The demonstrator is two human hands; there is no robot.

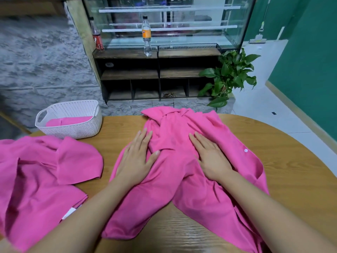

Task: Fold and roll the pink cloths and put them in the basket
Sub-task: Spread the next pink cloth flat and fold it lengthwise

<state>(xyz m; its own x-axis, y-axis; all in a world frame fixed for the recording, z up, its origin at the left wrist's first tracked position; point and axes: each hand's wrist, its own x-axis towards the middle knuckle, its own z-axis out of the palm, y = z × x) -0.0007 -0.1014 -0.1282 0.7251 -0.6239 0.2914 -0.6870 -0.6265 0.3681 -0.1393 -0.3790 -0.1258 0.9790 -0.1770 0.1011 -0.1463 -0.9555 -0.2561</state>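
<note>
— Pink cloth (164,207) lies crumpled on the wooden table (291,179), to the right of the white basket (76,130) and nearer us than it. Both our hands rest on it.

— How do our hands sit?

— Our left hand (135,157) and our right hand (209,157) lie palm down, fingers straight and slightly spread. They press the fabric flat and pinch nothing. Our left hand is on the basket's side of the cloth, our right hand on the side away from the basket.

— Which way does the cloth run?

— Its long axis runs away from us. The bunched far end sits about level with the basket, and the other end reaches back toward us. We judge that smoothing comes first, and that any roll would travel along that axis.

— And getting it to the basket?

— The basket stands up and to the left of the cloth, so we judge our left hand the nearer carrier. A second pink cloth (36,179) lies loose just in front of the basket, and a folded pink piece (69,121) lies inside it.
</note>
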